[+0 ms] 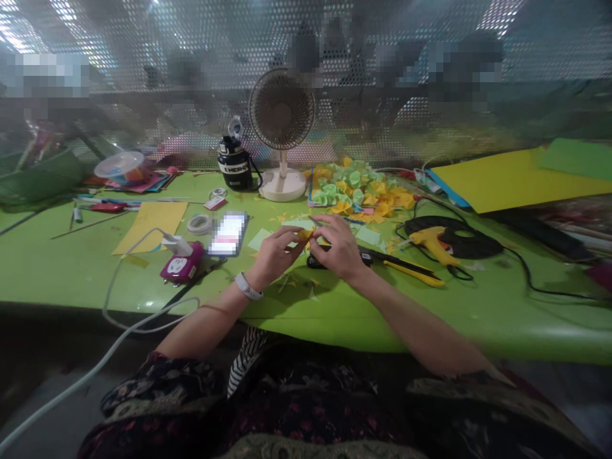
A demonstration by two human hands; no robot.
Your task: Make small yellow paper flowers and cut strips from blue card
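Between my two hands is a small folded piece of orange-yellow paper point(305, 235), held above the table near its middle. My left hand point(278, 254), with a pale band on the wrist, pinches it from the left. My right hand point(338, 245) has its thumb and finger closed on the paper's right side. Under and beside the right hand lie a black and yellow tool point(414, 273), partly hidden, and pale green paper squares point(368, 236). Behind the hands is a heap of folded green and orange paper pieces point(358, 188).
A yellow glue gun point(437, 243) rests on a black disc point(463, 237) at right. A fan point(283, 185) and a black flask point(235, 169) stand behind. To the left are a phone point(228, 234), a tape roll point(199, 224), a purple power adapter point(184, 264) with a white cable, and yellow paper point(153, 223).
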